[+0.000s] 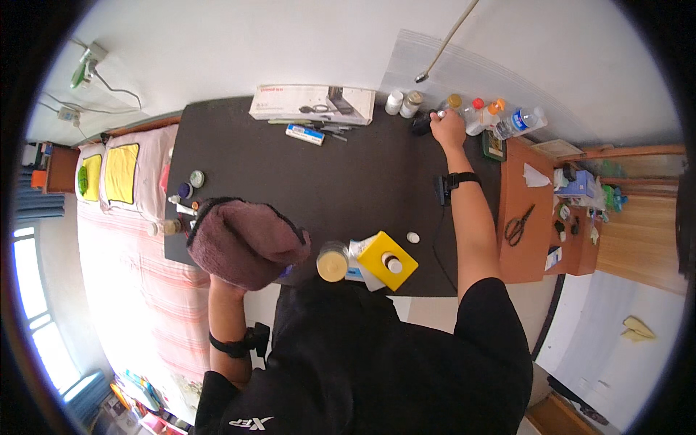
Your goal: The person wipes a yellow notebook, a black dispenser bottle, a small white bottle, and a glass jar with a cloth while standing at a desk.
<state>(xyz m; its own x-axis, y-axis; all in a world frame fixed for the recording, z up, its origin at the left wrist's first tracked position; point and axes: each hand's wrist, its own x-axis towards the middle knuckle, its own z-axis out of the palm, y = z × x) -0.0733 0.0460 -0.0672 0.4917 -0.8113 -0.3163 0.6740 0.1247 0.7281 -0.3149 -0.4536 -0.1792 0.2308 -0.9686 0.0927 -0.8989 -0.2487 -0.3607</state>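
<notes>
A mauve-brown plush cloth [247, 242] with dark trim is draped over my left hand [231, 286], near the table's left front. Only the heel of that hand shows below the cloth; its fingers are hidden. My right hand [450, 131] reaches to the back right of the dark table [348, 179]. Its fingers are closed around a small white-topped item [441, 114], mostly hidden by the fist. A black object [421, 124] lies right beside these fingers. Close by stand a white bottle [394, 102], a gold-lidded jar [411, 104] and a pump bottle [486, 116].
Near my body are a lidded jar [333, 262], a yellow box [387, 260] with a small bottle [391, 262] on it, and a white cap [413, 237]. A long box [314, 104] stands along the wall. Scissors [519, 224] lie on the brown surface at right.
</notes>
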